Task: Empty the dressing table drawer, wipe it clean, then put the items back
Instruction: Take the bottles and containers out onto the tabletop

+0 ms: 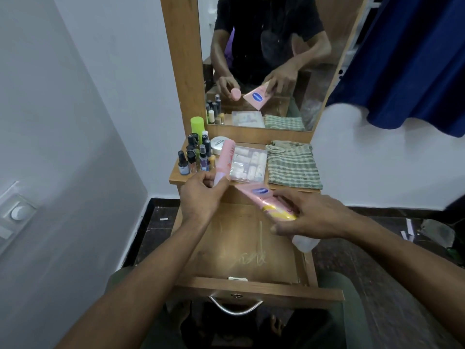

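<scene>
two pink plastic tubes (224, 161) (270, 204), one gripped in each of left hand (201, 195) and right hand (308, 216) above the bare wooden drawer (241, 245), may topple crowded small bottles (195, 157) if set down carelessly.

Pink tubes: two (225, 157) (266, 201). Clear plastic box (249, 161): one. Checked cloth (292, 165): one. White round tin (218, 144): one. Green canister (197, 125): one.

Home bedroom or dressing area: wooden dressing table with mirror (271, 59) at frame centre, cosmetic bottles (196, 157) on its surface (176, 176), blue cloth (415, 59) hanging upper right.
</scene>
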